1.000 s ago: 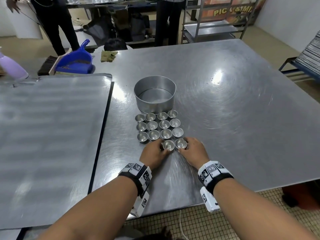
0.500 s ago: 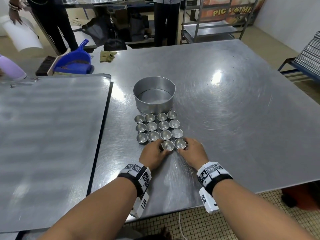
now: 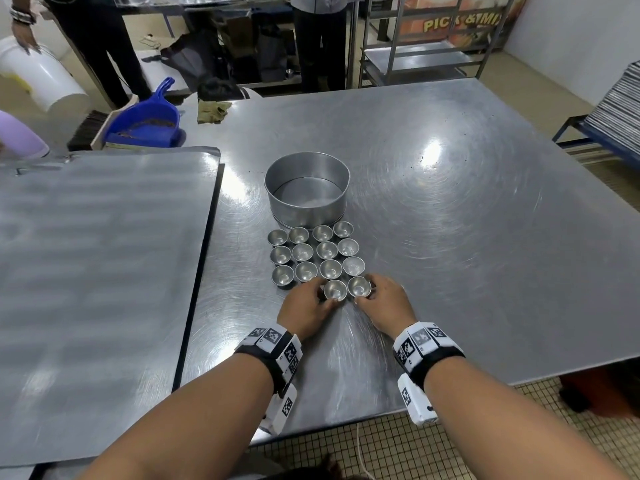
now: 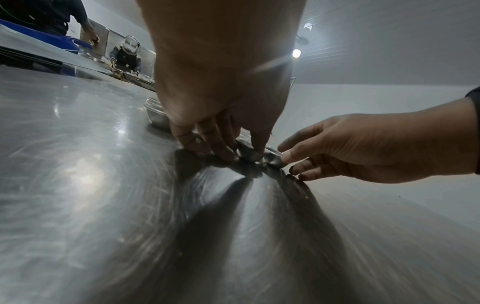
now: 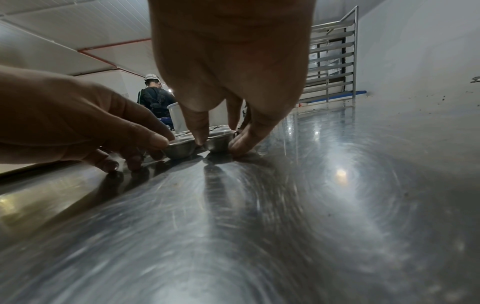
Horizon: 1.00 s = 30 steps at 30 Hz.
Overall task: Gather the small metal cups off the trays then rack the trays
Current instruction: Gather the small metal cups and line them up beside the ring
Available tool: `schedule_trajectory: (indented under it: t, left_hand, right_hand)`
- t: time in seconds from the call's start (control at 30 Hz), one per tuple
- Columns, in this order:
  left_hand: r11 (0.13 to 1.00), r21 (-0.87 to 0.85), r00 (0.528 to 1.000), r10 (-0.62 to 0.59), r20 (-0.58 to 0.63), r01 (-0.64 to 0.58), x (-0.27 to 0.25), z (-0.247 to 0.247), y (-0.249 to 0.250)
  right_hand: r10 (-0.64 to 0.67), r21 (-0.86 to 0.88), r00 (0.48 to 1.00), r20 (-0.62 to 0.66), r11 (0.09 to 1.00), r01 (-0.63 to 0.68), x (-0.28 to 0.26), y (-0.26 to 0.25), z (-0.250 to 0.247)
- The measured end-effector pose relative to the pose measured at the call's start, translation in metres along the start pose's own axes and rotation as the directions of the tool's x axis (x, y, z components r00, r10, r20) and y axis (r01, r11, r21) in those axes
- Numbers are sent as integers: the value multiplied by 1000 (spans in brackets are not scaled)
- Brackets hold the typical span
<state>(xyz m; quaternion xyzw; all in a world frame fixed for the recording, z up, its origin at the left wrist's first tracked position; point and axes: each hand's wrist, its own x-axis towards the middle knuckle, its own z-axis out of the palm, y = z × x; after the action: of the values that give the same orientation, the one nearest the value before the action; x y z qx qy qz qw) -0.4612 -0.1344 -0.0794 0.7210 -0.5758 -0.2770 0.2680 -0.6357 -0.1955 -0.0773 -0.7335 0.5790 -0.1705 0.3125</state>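
Several small metal cups [image 3: 313, 252] stand in a tight grid on the steel table [image 3: 467, 258]. My left hand [image 3: 325, 293] pinches the near cup [image 3: 335, 289] of the front row. My right hand [image 3: 367, 292] pinches the cup beside it [image 3: 359, 286]. In the left wrist view my left hand [image 4: 241, 152] has thumb and fingers round its cup [image 4: 248, 154]. In the right wrist view my right hand [image 5: 219, 142] grips its cup [image 5: 219, 145] between thumb and fingers. A large flat tray [image 3: 104, 271] lies to the left.
A round metal tin [image 3: 306, 206] stands just behind the cups. A blue dustpan [image 3: 145, 123] and a cloth [image 3: 212, 112] lie at the far left edge. Stacked trays [image 3: 620, 105] sit on a stand at the right. People stand beyond the table.
Both hands stay on the two nearest cups. A person at the far left has brought a white bucket into view.
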Motion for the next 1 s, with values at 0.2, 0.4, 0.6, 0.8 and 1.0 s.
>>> schedule_trajectory:
  t: [0.2, 0.4, 0.6, 0.8, 1.0]
  left_hand:
    - [1000, 1, 1000, -26, 6, 26, -1, -2, -2]
    - [997, -5, 996, -83, -18, 83, -14, -22, -11]
    - [987, 54, 986, -146, -81, 150, -41, -83, -40]
    - [955, 63, 932, -266, -246, 289, -88, -171, -94]
    - [911, -1, 827, -375, -419, 412, -163, -266, -166]
  right_hand:
    - [56, 5, 998, -3, 998, -56, -4, 2, -4]
    - [72, -32, 994, -85, 997, -75, -3, -19, -4]
    - [-85, -12, 996, -23, 996, 85, 6, -89, 31]
    - [-317, 31, 936, 155, 948, 316, 0, -189, 90]
    - [-487, 55, 825, 287, 868, 494, -28, -307, 168]
